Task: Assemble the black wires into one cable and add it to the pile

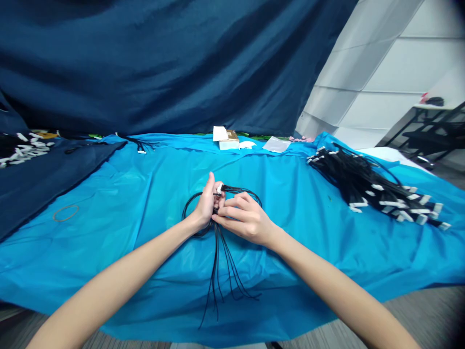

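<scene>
Black cables (228, 257) with a white connector (220, 188) are gathered into a loop at the middle of the blue cloth. My left hand (208, 201) is closed around the bundle, its thumb pointing up beside the connector. From the right, my right hand (245, 217) pinches at the crossing of the cables, fingertips against the left hand's fingers. Loose cable ends fan out below both hands toward the front edge. What exactly lies between the right fingertips is partly hidden.
A large pile of black cables with white connectors (378, 186) lies at the right. More white-ended cables (27, 148) rest on dark cloth at the left, near a tan rubber band (66, 213). A small box (228, 144) and a clear plastic bag (276, 144) are at the back.
</scene>
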Action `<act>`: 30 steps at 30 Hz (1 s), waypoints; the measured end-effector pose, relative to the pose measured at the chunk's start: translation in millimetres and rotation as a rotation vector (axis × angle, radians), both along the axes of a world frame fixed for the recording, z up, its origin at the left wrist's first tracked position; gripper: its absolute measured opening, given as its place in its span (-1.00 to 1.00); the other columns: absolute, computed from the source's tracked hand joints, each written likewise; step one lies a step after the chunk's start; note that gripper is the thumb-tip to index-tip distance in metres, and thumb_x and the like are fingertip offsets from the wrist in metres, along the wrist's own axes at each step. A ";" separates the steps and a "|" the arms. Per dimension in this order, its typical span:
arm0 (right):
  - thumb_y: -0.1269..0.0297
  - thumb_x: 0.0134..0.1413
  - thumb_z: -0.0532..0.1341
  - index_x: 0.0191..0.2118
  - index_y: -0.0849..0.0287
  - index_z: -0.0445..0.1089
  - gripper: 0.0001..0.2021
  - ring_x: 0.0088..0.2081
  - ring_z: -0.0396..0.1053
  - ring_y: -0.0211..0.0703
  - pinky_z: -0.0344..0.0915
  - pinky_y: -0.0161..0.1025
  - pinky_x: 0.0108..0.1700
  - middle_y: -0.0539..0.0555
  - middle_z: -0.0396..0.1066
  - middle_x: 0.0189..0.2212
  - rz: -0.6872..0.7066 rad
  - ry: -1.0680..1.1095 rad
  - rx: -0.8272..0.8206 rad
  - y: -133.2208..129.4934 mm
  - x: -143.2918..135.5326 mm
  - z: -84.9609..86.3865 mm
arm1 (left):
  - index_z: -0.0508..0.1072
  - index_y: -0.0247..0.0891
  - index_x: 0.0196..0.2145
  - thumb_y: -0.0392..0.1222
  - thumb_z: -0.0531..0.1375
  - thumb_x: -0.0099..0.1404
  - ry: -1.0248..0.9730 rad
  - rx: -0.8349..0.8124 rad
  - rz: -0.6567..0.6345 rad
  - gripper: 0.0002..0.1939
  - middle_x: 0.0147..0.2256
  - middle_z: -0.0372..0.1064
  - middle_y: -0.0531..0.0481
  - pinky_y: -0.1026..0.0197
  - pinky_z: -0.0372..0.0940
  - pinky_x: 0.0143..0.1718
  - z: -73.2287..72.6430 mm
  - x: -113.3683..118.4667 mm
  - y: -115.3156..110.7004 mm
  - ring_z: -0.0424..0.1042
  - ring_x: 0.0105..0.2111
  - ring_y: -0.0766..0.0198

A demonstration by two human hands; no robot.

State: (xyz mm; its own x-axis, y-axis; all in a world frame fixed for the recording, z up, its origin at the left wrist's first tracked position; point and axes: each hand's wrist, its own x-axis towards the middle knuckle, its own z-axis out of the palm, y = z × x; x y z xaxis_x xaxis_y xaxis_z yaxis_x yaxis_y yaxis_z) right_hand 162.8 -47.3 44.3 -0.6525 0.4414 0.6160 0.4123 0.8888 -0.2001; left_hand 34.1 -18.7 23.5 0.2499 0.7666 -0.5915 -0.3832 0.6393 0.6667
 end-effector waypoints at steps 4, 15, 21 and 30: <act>0.46 0.09 0.14 -0.29 0.23 0.39 -0.90 -0.25 0.32 -0.30 0.18 -0.26 -0.25 -0.02 0.46 -0.37 0.038 -0.037 0.023 1.5 0.8 1.9 | 0.06 -0.28 -0.66 0.29 -0.07 0.15 0.015 0.001 0.006 -0.45 -0.74 0.04 0.13 0.39 -0.17 -0.76 -3.6 0.2 -0.3 -0.01 -0.80 0.55; 0.44 0.02 0.13 -0.34 0.19 0.37 -0.90 -0.24 0.35 -0.22 0.30 -0.21 -0.19 0.08 0.44 -0.36 -0.077 0.302 -0.480 -0.6 -4.1 0.2 | 0.04 -0.26 -0.68 0.31 -0.01 0.09 -0.004 0.110 -0.008 -0.44 -0.75 -0.05 0.16 0.39 -0.10 -0.75 -3.6 0.6 -1.5 -0.03 -0.77 0.52; 0.30 -0.02 0.19 -0.40 0.18 0.33 -0.93 -0.32 0.41 -0.20 0.36 -0.18 -0.21 0.03 0.40 -0.43 -0.300 0.997 -1.270 12.2 -1.1 12.5 | 0.10 -0.25 -0.67 0.35 -0.18 0.13 0.159 0.217 -0.111 -0.41 -0.82 -0.03 0.15 0.37 -0.08 -0.76 -2.1 -1.8 -2.7 -0.03 -0.82 0.47; 0.23 -0.03 0.20 -0.20 0.11 0.42 -0.77 -0.58 0.13 -0.42 0.00 -0.39 -0.63 -0.02 0.27 -0.47 -0.707 1.106 -0.874 25.6 26.2 14.1 | 0.07 -0.24 -0.64 0.34 -0.19 0.14 0.215 0.200 -0.049 -0.43 -0.78 0.04 0.13 0.38 -0.07 -0.74 -1.4 -2.6 -4.3 0.00 -0.80 0.48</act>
State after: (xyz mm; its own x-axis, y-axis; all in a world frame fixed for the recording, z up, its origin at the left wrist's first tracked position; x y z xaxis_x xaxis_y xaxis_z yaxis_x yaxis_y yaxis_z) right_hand 189.0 -21.7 58.4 0.4141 0.9097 0.0312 -0.0145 0.0408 -0.9991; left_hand 31.5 -23.1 22.1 0.1748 0.8633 -0.4735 -0.1910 0.5015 0.8438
